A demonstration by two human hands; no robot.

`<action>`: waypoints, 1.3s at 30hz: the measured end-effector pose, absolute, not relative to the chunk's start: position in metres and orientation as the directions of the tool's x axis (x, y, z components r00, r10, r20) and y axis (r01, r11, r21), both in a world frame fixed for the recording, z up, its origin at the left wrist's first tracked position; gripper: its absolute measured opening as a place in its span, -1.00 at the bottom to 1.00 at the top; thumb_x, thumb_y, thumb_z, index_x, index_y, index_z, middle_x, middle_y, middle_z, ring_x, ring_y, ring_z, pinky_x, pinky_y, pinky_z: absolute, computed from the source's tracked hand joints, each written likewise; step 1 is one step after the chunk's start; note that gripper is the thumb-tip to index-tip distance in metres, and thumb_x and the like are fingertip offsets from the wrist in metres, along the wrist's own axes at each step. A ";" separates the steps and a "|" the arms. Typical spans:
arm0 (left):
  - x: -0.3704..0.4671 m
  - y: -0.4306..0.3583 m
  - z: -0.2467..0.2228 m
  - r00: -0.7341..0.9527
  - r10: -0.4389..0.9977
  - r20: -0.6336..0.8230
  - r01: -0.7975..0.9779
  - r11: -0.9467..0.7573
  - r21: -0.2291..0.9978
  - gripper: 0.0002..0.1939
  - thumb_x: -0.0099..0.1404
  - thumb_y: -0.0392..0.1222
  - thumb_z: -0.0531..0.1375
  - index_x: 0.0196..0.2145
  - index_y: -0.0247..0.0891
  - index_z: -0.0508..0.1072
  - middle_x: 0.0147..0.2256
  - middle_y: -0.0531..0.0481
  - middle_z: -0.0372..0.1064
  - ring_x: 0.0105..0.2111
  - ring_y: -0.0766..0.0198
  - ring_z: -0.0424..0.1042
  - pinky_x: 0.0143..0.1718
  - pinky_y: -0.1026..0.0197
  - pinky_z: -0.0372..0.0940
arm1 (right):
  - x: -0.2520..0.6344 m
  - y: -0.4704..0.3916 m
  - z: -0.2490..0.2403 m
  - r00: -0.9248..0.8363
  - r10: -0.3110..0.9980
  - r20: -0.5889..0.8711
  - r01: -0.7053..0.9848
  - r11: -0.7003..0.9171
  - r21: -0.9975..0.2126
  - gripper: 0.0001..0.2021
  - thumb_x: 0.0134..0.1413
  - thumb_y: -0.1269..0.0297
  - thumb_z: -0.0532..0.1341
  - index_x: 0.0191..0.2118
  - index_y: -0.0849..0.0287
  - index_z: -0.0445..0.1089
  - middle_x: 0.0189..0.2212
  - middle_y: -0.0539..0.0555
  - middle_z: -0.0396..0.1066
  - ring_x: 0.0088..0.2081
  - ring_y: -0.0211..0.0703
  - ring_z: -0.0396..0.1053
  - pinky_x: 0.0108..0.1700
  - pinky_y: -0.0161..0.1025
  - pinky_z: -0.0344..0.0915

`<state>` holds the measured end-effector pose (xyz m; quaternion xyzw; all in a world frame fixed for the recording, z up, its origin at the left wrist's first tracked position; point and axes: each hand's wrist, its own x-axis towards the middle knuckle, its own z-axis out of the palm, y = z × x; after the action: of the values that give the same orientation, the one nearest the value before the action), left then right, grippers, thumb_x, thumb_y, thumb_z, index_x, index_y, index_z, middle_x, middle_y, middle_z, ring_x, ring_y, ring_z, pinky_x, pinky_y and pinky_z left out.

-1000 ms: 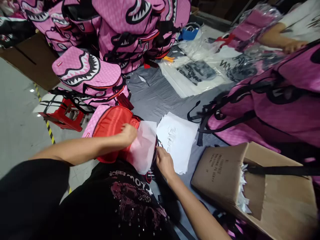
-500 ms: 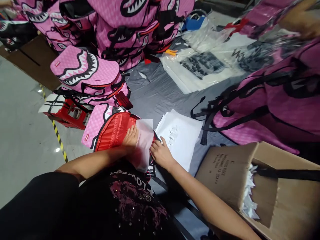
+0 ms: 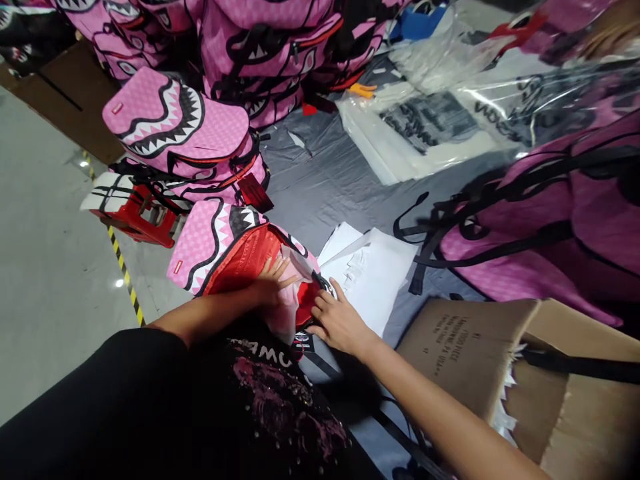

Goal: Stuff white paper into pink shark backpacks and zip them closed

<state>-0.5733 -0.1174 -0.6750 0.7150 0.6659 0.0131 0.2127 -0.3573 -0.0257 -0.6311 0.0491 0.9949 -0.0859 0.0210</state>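
Note:
A pink backpack with a shark-teeth pattern lies open before me, its red lining showing. My left hand is at the opening with fingers spread, pressing a thin translucent white sheet into the bag. The sheet is creased, and part of it is hidden under that hand. On the right side of the opening, my right hand has its fingers curled over the bag's dark edge. A stack of white sheets lies just beyond my right hand.
Another pink backpack stands behind, with more piled further back. Clear plastic bags lie at the back right. An open cardboard box is at the right. A person's hand shows top right. A red stool stands left.
My left hand has pushed the translucent sheet down into the backpack, and the sheet has crumpled. The opening shows wider beside my right hand. The view has shifted slightly.

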 end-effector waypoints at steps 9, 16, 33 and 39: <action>-0.564 -0.109 -0.690 0.286 0.914 -0.288 0.925 -0.186 0.330 -0.17 0.10 -0.04 0.41 0.30 -0.05 0.27 0.37 -0.22 0.03 0.36 -0.26 -0.05 0.31 -0.31 -0.10 | -0.340 -0.026 -0.644 -0.984 0.176 -0.018 0.177 0.975 -0.131 -0.79 0.25 0.52 0.13 -0.29 0.21 0.50 -0.23 0.16 0.47 0.17 0.10 0.26 0.37 0.31 -0.18; -0.557 -0.101 -0.692 0.300 0.903 -0.308 0.940 -0.224 0.259 -0.45 0.19 0.02 0.30 0.08 -0.31 0.47 0.10 -0.30 0.37 0.17 -0.15 0.24 0.27 -0.23 -0.01 | -0.339 -0.023 -0.644 -0.983 0.180 -0.029 0.183 0.967 -0.176 -0.80 0.25 0.51 0.14 -0.29 0.19 0.50 -0.23 0.17 0.49 0.17 0.11 0.27 0.38 0.33 -0.18; -0.550 -0.059 -0.706 0.306 0.931 -0.199 0.939 -0.261 0.222 -0.53 0.39 -0.07 0.08 0.17 -0.33 0.38 0.15 -0.32 0.28 0.19 -0.13 0.17 0.30 -0.34 -0.19 | -0.340 -0.025 -0.645 -0.983 0.185 -0.010 0.184 0.965 -0.186 -0.76 0.24 0.54 0.11 -0.26 0.20 0.52 -0.22 0.17 0.50 0.13 0.10 0.29 0.38 0.33 -0.17; -0.548 -0.046 -0.711 0.251 0.914 -0.320 0.959 -0.189 0.212 -0.41 0.25 -0.05 0.28 0.17 -0.36 0.38 0.23 -0.36 0.21 0.24 -0.25 0.10 0.28 -0.42 -0.20 | -0.342 -0.024 -0.645 -0.982 0.183 -0.045 0.188 0.971 -0.148 -0.76 0.26 0.52 0.10 -0.25 0.21 0.53 -0.22 0.18 0.50 0.13 0.12 0.29 0.37 0.33 -0.17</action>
<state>-0.5483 -0.0460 -0.7108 0.7688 0.6088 -0.0605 0.1860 -0.3421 -0.0243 -0.6450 0.0933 0.9926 -0.0761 0.0157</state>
